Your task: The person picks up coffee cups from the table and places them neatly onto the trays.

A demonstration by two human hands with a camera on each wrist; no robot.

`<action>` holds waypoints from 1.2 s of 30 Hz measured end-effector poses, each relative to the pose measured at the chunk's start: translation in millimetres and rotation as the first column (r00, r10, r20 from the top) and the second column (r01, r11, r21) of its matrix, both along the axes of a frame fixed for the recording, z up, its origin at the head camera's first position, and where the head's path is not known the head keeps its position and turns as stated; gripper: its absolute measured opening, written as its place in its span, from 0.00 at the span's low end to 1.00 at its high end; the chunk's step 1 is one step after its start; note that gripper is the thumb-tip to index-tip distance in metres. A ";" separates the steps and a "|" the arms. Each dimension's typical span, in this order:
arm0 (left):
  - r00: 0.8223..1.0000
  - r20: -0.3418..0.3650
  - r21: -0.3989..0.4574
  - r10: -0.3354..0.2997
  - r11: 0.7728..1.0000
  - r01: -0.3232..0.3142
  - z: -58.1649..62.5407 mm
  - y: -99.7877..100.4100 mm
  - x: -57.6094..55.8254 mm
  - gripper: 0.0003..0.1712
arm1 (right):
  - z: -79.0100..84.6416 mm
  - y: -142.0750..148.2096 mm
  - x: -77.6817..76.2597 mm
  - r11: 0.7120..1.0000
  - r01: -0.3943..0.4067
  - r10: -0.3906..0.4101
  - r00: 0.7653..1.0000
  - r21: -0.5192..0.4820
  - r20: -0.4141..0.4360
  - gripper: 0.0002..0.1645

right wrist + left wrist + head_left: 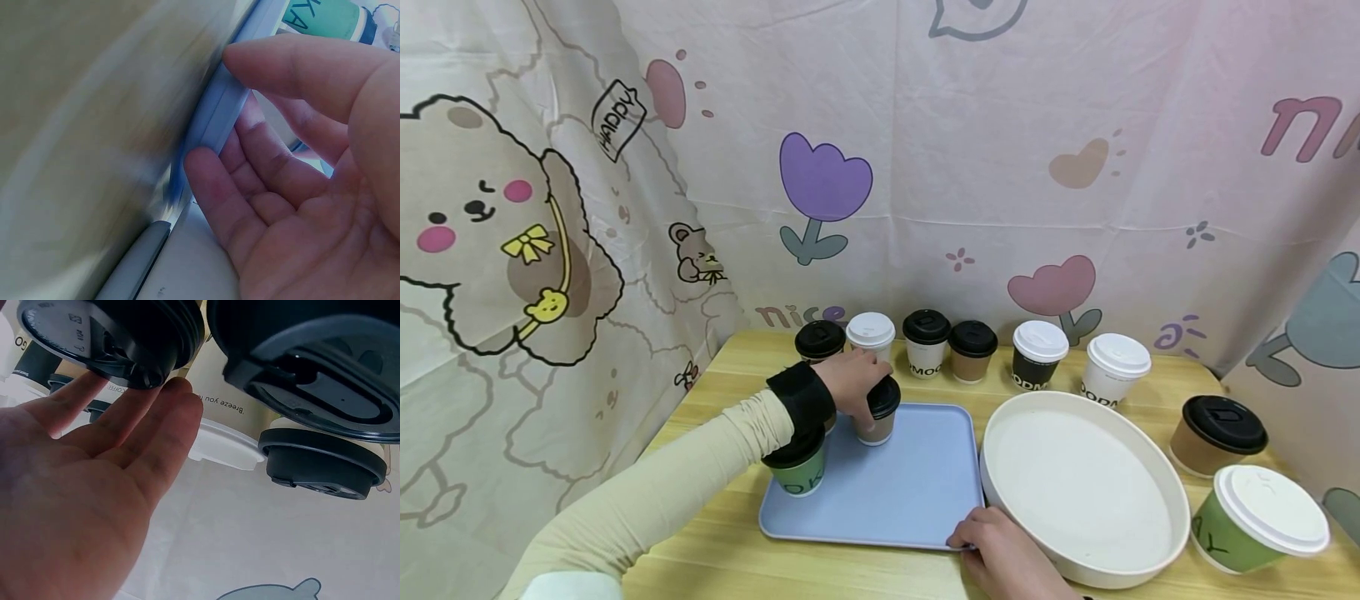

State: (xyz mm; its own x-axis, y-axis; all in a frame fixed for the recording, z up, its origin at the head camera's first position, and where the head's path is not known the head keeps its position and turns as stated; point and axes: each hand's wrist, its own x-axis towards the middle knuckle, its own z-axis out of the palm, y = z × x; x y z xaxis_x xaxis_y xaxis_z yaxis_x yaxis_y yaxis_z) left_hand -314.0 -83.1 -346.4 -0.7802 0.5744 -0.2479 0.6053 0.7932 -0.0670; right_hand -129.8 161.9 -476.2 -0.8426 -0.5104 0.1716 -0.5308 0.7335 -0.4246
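Note:
My left hand (854,385) holds a small brown paper coffee cup (876,429) with a black lid, standing on the blue tray (917,475). In the left wrist view its fingers (156,444) lie along the cup's far side, below the black lid (119,337); the thumb is out of that view. A green cup (799,477) with a black lid stands at the tray's left, under my wrist, and another cup there is mostly hidden. My right hand (1011,557) grips the tray's front right corner, fingertips on the blue rim (215,119) in the right wrist view.
A round cream tray (1082,483) sits right of the blue one. Along the back stand several lidded cups, among them a white-lidded black cup (1037,367) and a white cup (1111,375). A brown cup (1213,437) and a green cup (1247,525) stand far right.

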 end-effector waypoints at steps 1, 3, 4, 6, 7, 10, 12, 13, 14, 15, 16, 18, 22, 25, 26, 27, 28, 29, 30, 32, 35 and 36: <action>1.000 0.001 0.001 0.001 1.000 -0.001 -0.2 0.0 -0.1 0.50 | 0.0 0.0 0.1 1.000 0.000 0.000 1.000 -0.001 0.001 0.08; 1.000 0.005 0.002 0.004 1.000 -0.004 -0.5 0.0 -0.3 0.51 | -0.3 0.0 -0.1 1.000 0.001 -0.001 1.000 -0.003 0.003 0.08; 1.000 0.009 0.006 0.008 1.000 -0.008 -0.4 0.1 -0.1 0.51 | -0.1 -0.1 0.3 1.000 0.002 -0.002 1.000 -0.004 0.004 0.08; 1.000 0.016 0.006 0.013 1.000 -0.014 -0.2 0.3 0.2 0.53 | -0.4 -0.1 0.5 1.000 0.004 -0.004 1.000 -0.006 0.006 0.08; 1.000 0.019 0.007 0.016 1.000 -0.016 -0.1 0.2 0.5 0.53 | -0.3 -0.3 0.5 1.000 0.004 -0.004 1.000 -0.007 0.006 0.08; 0.999 0.025 0.010 0.022 1.000 -0.022 0.1 -0.3 1.3 0.55 | -0.4 -1.1 1.1 1.000 0.005 -0.005 1.000 -0.009 -0.003 0.08; 0.999 0.029 0.017 0.025 1.000 -0.025 -0.1 -1.0 1.6 0.56 | -0.6 -1.6 1.2 1.000 0.002 -0.002 1.000 -0.011 -0.015 0.09; 0.999 0.030 0.023 0.024 0.999 -0.025 -0.2 -1.6 1.8 0.57 | -0.6 -1.7 1.3 1.000 0.002 -0.002 1.000 -0.013 -0.017 0.09; 0.999 0.032 0.028 0.025 0.999 -0.026 -0.4 -2.2 1.8 0.58 | -0.6 -1.7 1.3 1.000 0.002 -0.002 1.000 -0.014 -0.018 0.09; 0.999 0.036 0.038 0.024 0.999 -0.026 -0.6 -2.9 2.1 0.58 | -0.6 -1.6 1.3 1.000 0.001 -0.001 1.000 -0.014 -0.021 0.09; 0.999 0.039 0.045 0.022 0.999 -0.024 -0.6 -3.6 2.3 0.58 | -0.6 -1.5 1.3 1.000 0.001 -0.001 1.000 -0.014 -0.018 0.09; 0.999 0.050 0.062 0.021 0.998 -0.025 -0.4 -5.1 3.2 0.59 | -0.5 -1.0 1.3 1.000 0.000 -0.001 1.000 -0.012 -0.013 0.09; 0.999 0.044 0.090 0.001 0.996 -0.005 2.4 -7.1 3.4 0.60 | -0.6 0.1 0.4 1.000 0.005 -0.004 1.000 -0.004 0.004 0.08; 1.000 0.018 0.109 -0.018 0.994 0.016 7.2 -6.9 2.7 0.60 | -1.1 0.7 -0.5 1.000 0.004 -0.004 1.000 -0.003 0.006 0.08; 1.000 0.012 0.117 -0.021 0.993 0.019 9.2 -6.7 2.5 0.59 | -1.2 0.7 -0.7 1.000 0.002 -0.002 1.000 -0.004 0.005 0.08; 1.000 0.006 0.122 -0.019 0.992 0.018 10.8 -6.5 1.8 0.59 | -1.1 0.6 -0.5 1.000 0.001 -0.001 1.000 -0.005 0.004 0.08; 1.000 0.003 0.126 -0.016 0.992 0.016 12.6 -6.1 1.0 0.59 | -1.0 0.5 -0.2 1.000 -0.001 0.001 1.000 -0.006 0.002 0.08; 1.000 -0.002 0.128 -0.012 0.992 0.012 14.0 -6.0 -0.4 0.59 | -1.1 0.4 -0.1 1.000 -0.003 0.003 1.000 -0.008 0.002 0.08; 1.000 -0.007 0.121 -0.006 0.993 0.006 14.7 -6.0 -2.5 0.59 | -1.0 0.3 0.1 1.000 -0.005 0.005 1.000 -0.008 0.000 0.08; 1.000 -0.015 0.127 0.005 0.992 -0.003 15.7 -6.5 -7.5 0.58 | -1.1 0.2 0.2 1.000 -0.007 0.007 1.000 -0.008 -0.008 0.08; 0.999 -0.030 0.142 0.026 0.990 -0.022 15.1 -9.8 -17.6 0.56 | -0.8 0.1 0.5 1.000 -0.008 0.008 1.000 -0.007 -0.012 0.08; 0.999 -0.028 0.154 0.039 0.987 -0.035 16.5 -11.3 -18.8 0.55 | -0.9 -0.1 0.5 1.000 -0.009 0.009 1.000 -0.007 -0.016 0.08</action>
State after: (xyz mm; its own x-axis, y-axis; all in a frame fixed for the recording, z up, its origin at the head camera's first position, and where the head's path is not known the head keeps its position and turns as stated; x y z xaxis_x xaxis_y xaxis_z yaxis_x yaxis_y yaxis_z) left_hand -332.8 -94.4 -329.8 -0.8075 0.5744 -0.1344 0.5749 0.8173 0.0394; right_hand -129.4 161.8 -477.0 -0.8351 -0.5168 0.1883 -0.5440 0.7256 -0.4213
